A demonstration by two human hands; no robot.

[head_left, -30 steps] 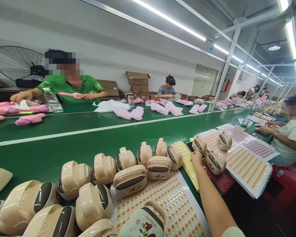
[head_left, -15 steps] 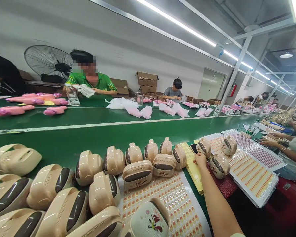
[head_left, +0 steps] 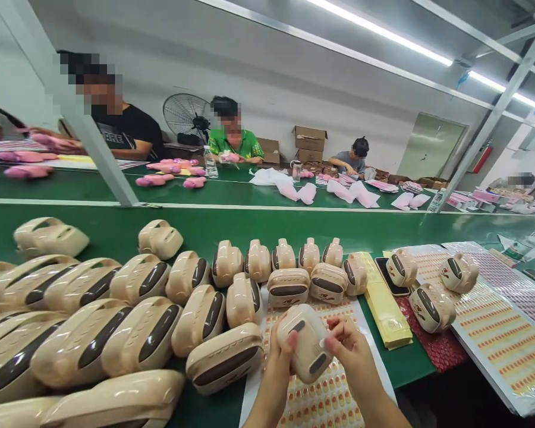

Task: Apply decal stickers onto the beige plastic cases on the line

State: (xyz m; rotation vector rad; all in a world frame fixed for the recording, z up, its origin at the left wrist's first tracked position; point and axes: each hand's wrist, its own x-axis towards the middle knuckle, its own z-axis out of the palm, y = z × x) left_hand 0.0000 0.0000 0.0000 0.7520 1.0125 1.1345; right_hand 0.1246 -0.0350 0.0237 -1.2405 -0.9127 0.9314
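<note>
At the bottom middle of the frame, your left hand point(head_left: 280, 356) and your right hand point(head_left: 350, 345) hold one tan toy case point(head_left: 304, 348) between them. Your left fingers curl around its left side. Your right fingers are bent, and the tips pinch its right edge. The case is lifted up, just above a sticker sheet point(head_left: 325, 401) that lies flat on the green table point(head_left: 196, 229).

To the lower left, lots of the same tan cases point(head_left: 116, 333) lie close together, many touching each other. Most have a dark window on them. Just past your hands, two cases with a small red picture point(head_left: 307, 285) sit side by side on the top of the sheet. Behind them a row of cases point(head_left: 280, 258) stands in a line.

To the right lies a yellow strip point(head_left: 383, 306), and next to it a phone point(head_left: 390, 276). Further right, three more cases sit on big sticker sheets point(head_left: 494, 327).

Across the green belt, in the upper part of the frame, other people sit at work with pink toys point(head_left: 169, 175) and white bags point(head_left: 294, 187). A fan point(head_left: 185, 116) and cardboard boxes point(head_left: 311, 142) stand by the far wall.
</note>
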